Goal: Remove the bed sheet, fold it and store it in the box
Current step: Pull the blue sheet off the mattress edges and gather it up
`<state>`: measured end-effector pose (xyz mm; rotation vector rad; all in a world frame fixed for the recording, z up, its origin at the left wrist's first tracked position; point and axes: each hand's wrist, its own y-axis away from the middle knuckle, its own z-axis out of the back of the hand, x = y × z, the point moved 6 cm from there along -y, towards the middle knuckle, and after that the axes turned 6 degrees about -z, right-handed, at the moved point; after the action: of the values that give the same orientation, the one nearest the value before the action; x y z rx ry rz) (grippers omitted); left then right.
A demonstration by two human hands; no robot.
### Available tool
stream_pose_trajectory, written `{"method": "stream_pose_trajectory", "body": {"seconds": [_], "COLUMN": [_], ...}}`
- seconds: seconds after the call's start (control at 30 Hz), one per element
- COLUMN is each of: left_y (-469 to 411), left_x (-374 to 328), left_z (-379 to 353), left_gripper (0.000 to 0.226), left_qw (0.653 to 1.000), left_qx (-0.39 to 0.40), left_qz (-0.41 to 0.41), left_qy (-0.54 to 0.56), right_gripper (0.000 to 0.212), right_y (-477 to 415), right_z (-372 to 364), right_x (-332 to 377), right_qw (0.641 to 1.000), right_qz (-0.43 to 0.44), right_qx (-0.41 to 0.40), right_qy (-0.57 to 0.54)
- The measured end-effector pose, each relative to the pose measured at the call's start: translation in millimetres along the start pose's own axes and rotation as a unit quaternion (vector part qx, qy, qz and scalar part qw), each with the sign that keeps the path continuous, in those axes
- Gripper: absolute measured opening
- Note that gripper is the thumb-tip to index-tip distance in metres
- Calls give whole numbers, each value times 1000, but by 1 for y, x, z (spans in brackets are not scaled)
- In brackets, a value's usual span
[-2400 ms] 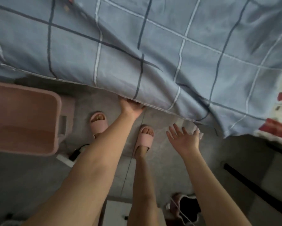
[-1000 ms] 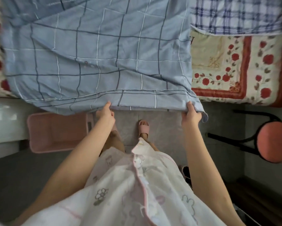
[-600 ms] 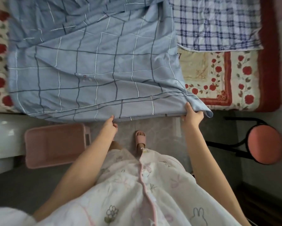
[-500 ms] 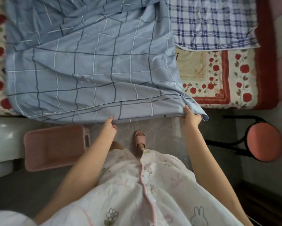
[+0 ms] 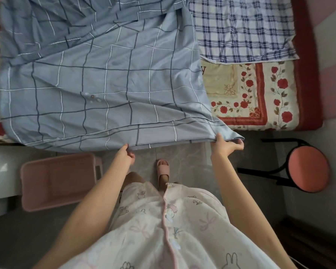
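The blue checked bed sheet (image 5: 109,88) lies doubled over on the bed, its near hem hanging over the bed's edge. My left hand (image 5: 125,155) pinches that hem near its middle. At the hem's right corner my right hand (image 5: 224,146) grips the cloth, fingers curled under it. The pink plastic box (image 5: 56,181) stands open on the floor at the left, below the sheet's edge and left of my left arm.
A rose-patterned mattress cover (image 5: 260,94) and a blue plaid cloth (image 5: 240,30) lie on the bed at the right. A round red stool (image 5: 306,169) stands on the floor to the right. A white surface (image 5: 0,171) borders the box at the left.
I have stood up from under the sheet and both hands have taken hold of its near hem. In the last half second the right hand drew the corner slightly rightwards.
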<state>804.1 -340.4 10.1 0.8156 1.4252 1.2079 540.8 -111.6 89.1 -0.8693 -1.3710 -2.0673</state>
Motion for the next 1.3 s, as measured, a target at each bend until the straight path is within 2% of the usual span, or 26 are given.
{"method": "stream_pose_trajectory", "body": {"seconds": [0.1,0.3,0.37,0.43,0.47,0.5,0.53,0.6,0.63,0.7,0.83,0.93,1.03,1.1,1.17,1.2,1.23,1.3], "left_y": [0,11,16,22,25,30,33,35,38,38,49,43,39,40,42,42,37,39], "left_x": [-2,-9,-10,-12,-15,-18,-24,-33,-35,-36,-49,-33,-27,-22,-18,-17,-18,-31], "left_z": [1,5,8,11,12,12,12,16,18,23,14,26,25,33,31,33,35,33], "left_gripper": [21,20,19,19,19,19,19,20,22,24,27,23,22,22,7,27,37,37], "left_qw": [999,997,996,995,994,994,992,989,989,991,988,993,993,995,997,998,998,999], "left_qx": [12,8,9,15,20,29,35,32,34,34,68,51,36,20,25,4,2,4], "left_qz": [-23,-71,-86,-98,-101,-106,-119,-137,-142,-118,-130,-108,-73,-39,-9,-8,-1,-28], "left_qy": [-19,-5,-4,10,18,25,27,36,40,53,51,15,88,90,69,60,61,19], "right_gripper": [72,79,78,55,41,34,32,25,20,21,22,27,29,30,29,30,30,35], "right_y": [-10,-14,-17,-18,-15,-10,-9,-12,-12,-1,-1,-13,-23,-24,-17,-12,-4,12], "right_z": [2,7,14,19,12,6,6,9,2,-5,-14,-9,-6,-4,4,4,8,6], "right_x": [-6,-13,-22,-27,-28,-24,-17,-2,-2,-13,9,-16,-41,-41,-43,-48,-48,-51], "right_qw": [999,996,991,987,975,964,968,976,969,938,932,930,935,944,946,934,931,906], "right_qz": [-43,-87,-129,-150,-192,-207,-179,-121,-150,-270,-240,-277,-281,-275,-283,-308,-303,-327], "right_qx": [21,10,-6,50,104,166,177,168,168,174,194,182,179,163,152,174,202,265], "right_qy": [-1,-14,-41,-27,-51,-12,12,-62,-98,-130,-191,-161,-119,-82,-48,-56,10,42]}}
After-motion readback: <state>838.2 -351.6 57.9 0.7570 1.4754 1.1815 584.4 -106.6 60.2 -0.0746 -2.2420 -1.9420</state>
